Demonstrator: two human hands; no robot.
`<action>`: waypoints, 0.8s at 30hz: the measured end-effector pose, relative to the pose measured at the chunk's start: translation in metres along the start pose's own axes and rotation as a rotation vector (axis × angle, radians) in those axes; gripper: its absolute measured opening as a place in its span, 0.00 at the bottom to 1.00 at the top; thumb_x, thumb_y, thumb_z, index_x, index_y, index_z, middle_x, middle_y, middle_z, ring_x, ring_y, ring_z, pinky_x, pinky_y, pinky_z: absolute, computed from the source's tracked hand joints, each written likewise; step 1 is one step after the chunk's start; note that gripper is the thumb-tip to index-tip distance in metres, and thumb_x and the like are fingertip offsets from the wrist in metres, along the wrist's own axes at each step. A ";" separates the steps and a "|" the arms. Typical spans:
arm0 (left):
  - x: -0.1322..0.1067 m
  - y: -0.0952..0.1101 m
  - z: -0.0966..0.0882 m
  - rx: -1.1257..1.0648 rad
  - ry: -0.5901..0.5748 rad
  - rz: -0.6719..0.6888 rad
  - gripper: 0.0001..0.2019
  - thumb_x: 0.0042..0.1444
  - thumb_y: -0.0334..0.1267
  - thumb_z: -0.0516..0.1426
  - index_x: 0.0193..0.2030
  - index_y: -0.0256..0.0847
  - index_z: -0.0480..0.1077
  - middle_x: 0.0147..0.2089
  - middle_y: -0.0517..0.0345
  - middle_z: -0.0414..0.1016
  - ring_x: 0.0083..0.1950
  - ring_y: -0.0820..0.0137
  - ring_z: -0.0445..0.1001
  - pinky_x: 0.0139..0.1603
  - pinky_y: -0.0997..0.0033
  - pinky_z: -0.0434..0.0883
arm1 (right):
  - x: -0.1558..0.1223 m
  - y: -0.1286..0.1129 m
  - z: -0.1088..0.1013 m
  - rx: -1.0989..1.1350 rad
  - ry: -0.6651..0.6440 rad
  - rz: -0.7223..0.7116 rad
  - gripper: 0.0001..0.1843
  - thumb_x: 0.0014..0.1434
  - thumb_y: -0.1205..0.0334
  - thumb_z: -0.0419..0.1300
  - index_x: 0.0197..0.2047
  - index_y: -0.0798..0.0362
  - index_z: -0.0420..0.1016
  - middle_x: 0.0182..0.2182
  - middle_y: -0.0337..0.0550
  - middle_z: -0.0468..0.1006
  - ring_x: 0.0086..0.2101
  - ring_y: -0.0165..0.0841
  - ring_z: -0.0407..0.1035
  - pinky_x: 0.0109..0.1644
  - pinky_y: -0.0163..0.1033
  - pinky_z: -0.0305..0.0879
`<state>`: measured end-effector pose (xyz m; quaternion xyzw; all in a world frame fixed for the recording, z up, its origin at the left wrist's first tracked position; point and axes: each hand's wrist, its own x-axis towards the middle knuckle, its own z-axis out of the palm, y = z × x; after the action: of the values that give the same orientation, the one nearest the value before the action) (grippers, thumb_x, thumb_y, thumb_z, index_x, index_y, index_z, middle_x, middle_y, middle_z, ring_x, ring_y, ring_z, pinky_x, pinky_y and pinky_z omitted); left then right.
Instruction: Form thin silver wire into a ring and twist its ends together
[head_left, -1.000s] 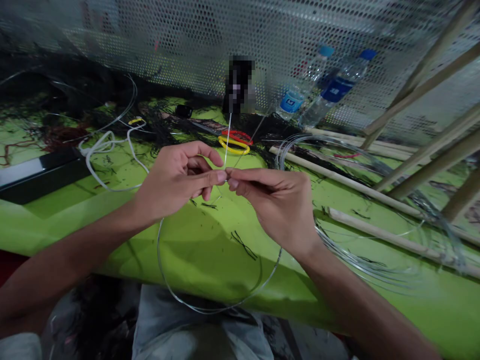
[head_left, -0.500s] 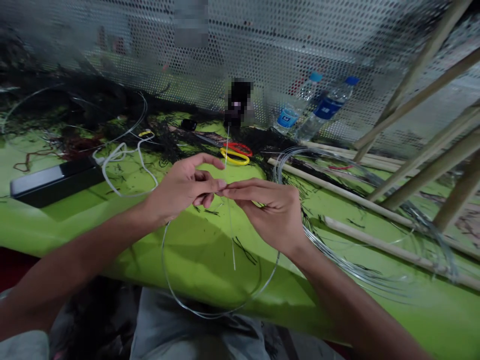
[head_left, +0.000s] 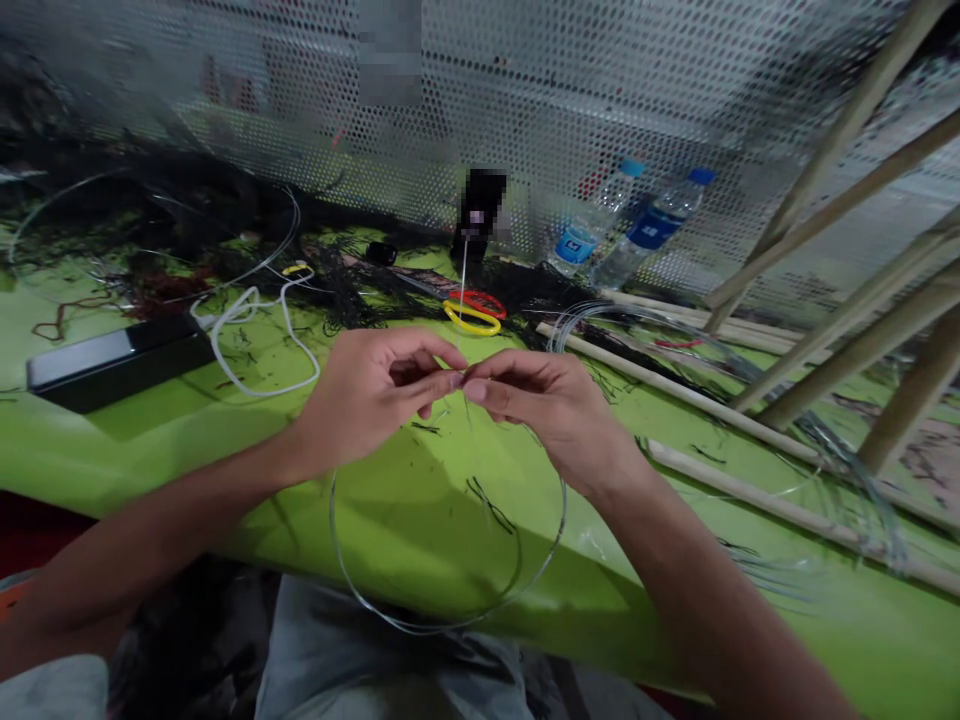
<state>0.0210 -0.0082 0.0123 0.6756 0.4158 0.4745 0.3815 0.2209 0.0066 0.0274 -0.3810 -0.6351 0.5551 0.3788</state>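
A thin metal wire bent into a ring hangs below my hands, partly over the table edge. My left hand pinches the wire at the top of the ring. Close against it, my right hand pinches the same spot, thumb and fingertips nearly touching the left ones. A straight wire end sticks up from the pinch, and a fainter length runs downward. The exact crossing is hidden by my fingertips. Scissors with red and yellow handles lie just beyond my hands.
On the green table a black box and a white cord lie left. Coiled wire and wooden sticks spread right. Two water bottles stand by the perforated metal panel. Black netting is heaped back left.
My left index finger has come down onto the pinch, and my right fingers have curled in closer. The wire has turned slightly between them; the ring still hangs below.
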 end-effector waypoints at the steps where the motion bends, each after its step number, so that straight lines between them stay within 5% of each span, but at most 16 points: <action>1: 0.000 0.000 0.001 0.019 0.008 0.009 0.04 0.60 0.37 0.65 0.40 0.41 0.80 0.24 0.63 0.76 0.23 0.76 0.74 0.25 0.79 0.68 | 0.001 0.001 0.000 0.016 -0.003 0.018 0.13 0.51 0.53 0.77 0.32 0.52 0.84 0.26 0.34 0.76 0.26 0.26 0.60 0.30 0.35 0.55; 8: -0.002 -0.003 0.001 0.146 0.023 0.052 0.05 0.60 0.39 0.65 0.40 0.42 0.82 0.30 0.60 0.82 0.24 0.76 0.74 0.27 0.77 0.69 | 0.004 0.003 -0.001 0.007 0.009 0.061 0.16 0.46 0.56 0.79 0.30 0.53 0.79 0.25 0.32 0.75 0.26 0.24 0.61 0.30 0.34 0.55; 19: -0.003 0.007 0.000 0.020 0.021 -0.026 0.05 0.57 0.38 0.67 0.40 0.42 0.84 0.30 0.60 0.83 0.26 0.75 0.78 0.26 0.80 0.74 | -0.006 -0.003 -0.001 -0.110 0.023 0.017 0.10 0.50 0.55 0.77 0.35 0.49 0.88 0.26 0.36 0.81 0.24 0.25 0.64 0.30 0.35 0.63; 24: -0.003 0.007 -0.008 0.220 -0.075 0.211 0.08 0.59 0.32 0.65 0.43 0.47 0.82 0.38 0.61 0.86 0.35 0.72 0.83 0.38 0.75 0.79 | -0.008 -0.005 -0.003 -0.118 0.041 0.030 0.13 0.49 0.52 0.78 0.34 0.50 0.89 0.23 0.37 0.80 0.21 0.23 0.60 0.23 0.33 0.57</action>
<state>0.0136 -0.0126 0.0193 0.7704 0.3775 0.4381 0.2685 0.2271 0.0004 0.0321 -0.4235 -0.6529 0.5145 0.3602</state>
